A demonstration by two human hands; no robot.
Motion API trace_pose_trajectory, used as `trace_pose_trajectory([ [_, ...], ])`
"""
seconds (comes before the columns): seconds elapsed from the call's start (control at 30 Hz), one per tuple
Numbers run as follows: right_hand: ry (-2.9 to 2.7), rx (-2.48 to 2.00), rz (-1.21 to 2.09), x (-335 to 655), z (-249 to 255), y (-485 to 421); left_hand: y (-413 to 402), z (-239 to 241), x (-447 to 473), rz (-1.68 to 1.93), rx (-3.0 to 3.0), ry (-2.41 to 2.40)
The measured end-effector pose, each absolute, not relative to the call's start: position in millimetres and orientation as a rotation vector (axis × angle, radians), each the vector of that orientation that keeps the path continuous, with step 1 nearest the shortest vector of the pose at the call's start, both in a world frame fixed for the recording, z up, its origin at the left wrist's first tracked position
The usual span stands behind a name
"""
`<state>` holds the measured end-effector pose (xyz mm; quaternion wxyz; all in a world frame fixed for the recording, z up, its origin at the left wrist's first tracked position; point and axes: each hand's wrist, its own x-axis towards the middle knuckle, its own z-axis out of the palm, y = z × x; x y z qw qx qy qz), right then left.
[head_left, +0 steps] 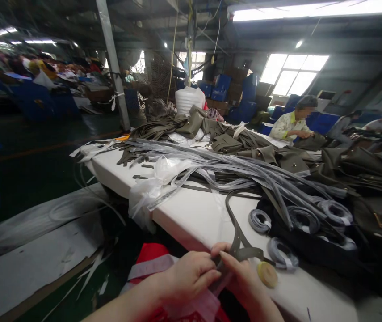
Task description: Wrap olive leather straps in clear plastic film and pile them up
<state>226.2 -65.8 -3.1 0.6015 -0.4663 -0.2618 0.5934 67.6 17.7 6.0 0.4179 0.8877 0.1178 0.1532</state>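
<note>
My left hand (191,273) and my right hand (241,273) meet at the near edge of the white table, fingers closed on a dark olive strap (236,223). From my fingers the strap loops up over the tabletop and bends back. A clear plastic strip hangs below my hands. Beside my right hand lies a yellow tape roll (267,274). Just past it are a plastic-wrapped strap coil (282,254) and another coil (259,221). Part of the strap is hidden by my fingers.
Long plastic-covered straps (224,161) stretch across the white table (187,219). Olive bags (378,174) pile up at right. Crumpled clear plastic (150,192) hangs over the left edge. A person (293,123) works across the table. Cardboard (43,264) lies low at left.
</note>
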Motion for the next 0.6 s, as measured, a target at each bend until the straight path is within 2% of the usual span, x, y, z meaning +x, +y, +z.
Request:
trace_pose_trajectory([
  [0.13,-0.782,-1.317,1.029,216,-6,-57,12,3,68,0.523,2.079,0.385],
  [0.33,-0.644,-1.385,0.817,221,6,-57,22,13,46,0.578,1.978,0.481],
  [0.47,-0.577,-1.422,0.768,222,22,-58,47,22,33,0.618,1.927,0.680],
  [0.6,-0.553,-1.407,0.790,217,27,-57,60,31,35,0.456,1.967,0.631],
])
